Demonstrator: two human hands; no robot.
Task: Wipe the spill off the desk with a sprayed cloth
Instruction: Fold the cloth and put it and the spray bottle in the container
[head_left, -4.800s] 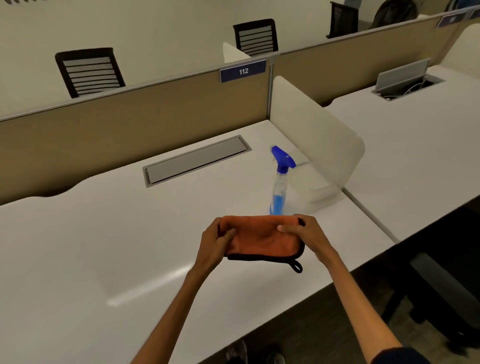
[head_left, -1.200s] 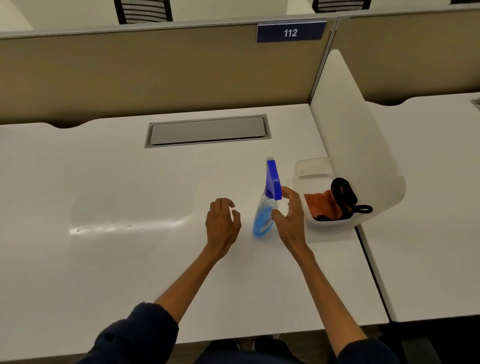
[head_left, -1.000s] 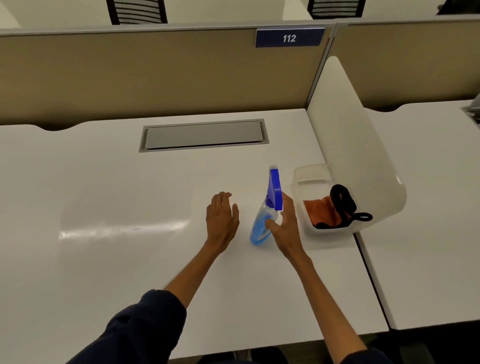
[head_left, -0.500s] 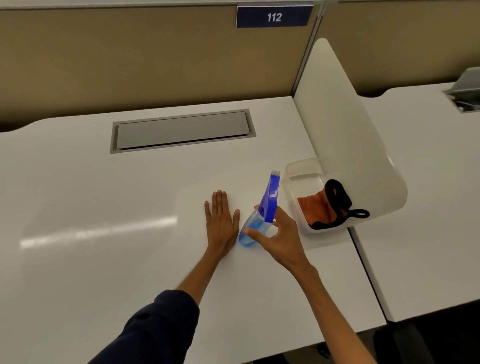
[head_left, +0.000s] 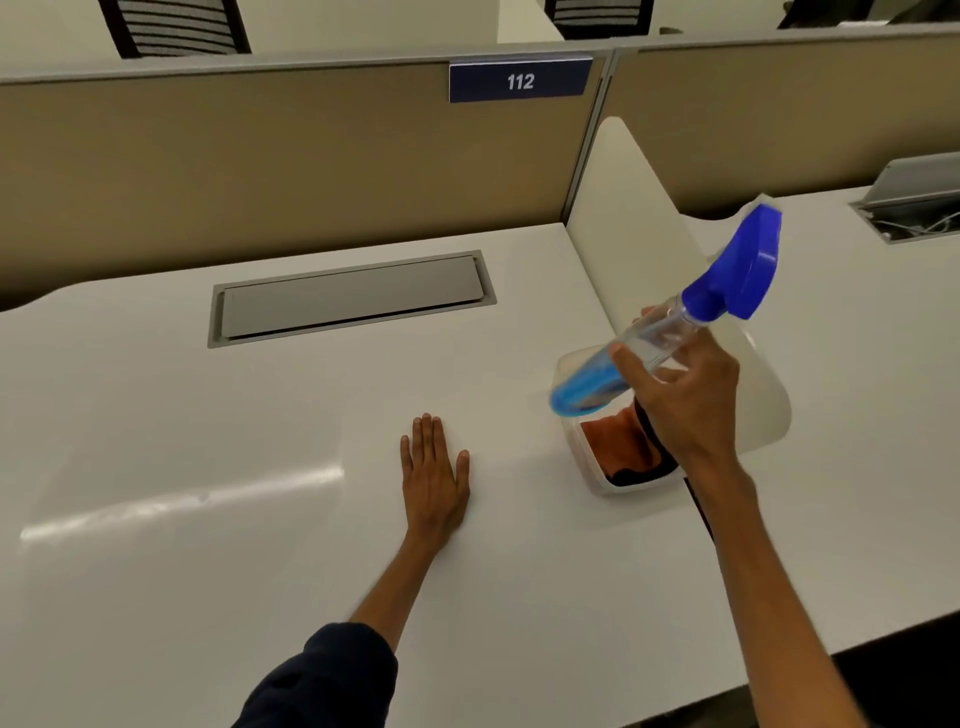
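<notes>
The right hand (head_left: 685, 400) is up in the air at the right of the frame. Its fingers are wrapped around a clear spray bottle (head_left: 644, 343). The bottle is tipped far over. Its blue spray top (head_left: 737, 275) points to the upper right, and its bottom end, full of blue water, points to the lower left. The bottle does not touch the desk.

Right under this hand sits a clear plastic tub (head_left: 587, 462). An orange cloth (head_left: 615, 441) with a black edge lies inside it. The hand and wrist hide part of the tub and part of the cloth.

The left hand (head_left: 434, 480) is in the middle of the frame. It lies flat on the white desk (head_left: 208, 519), palm down, fingers straight and close together, thumb out to the side. It holds nothing. A dark sleeve (head_left: 322, 680) covers the arm at the bottom of the frame.

A long bright streak of light shines on the desk at the left. I cannot tell where the spill is.

Further up, a gray flap (head_left: 350, 299) is set into the desk. Behind it stands a tan wall (head_left: 260, 166) with a blue sign (head_left: 519, 80) that reads 112. A white divider (head_left: 623, 218) stands at the right side of the desk.
</notes>
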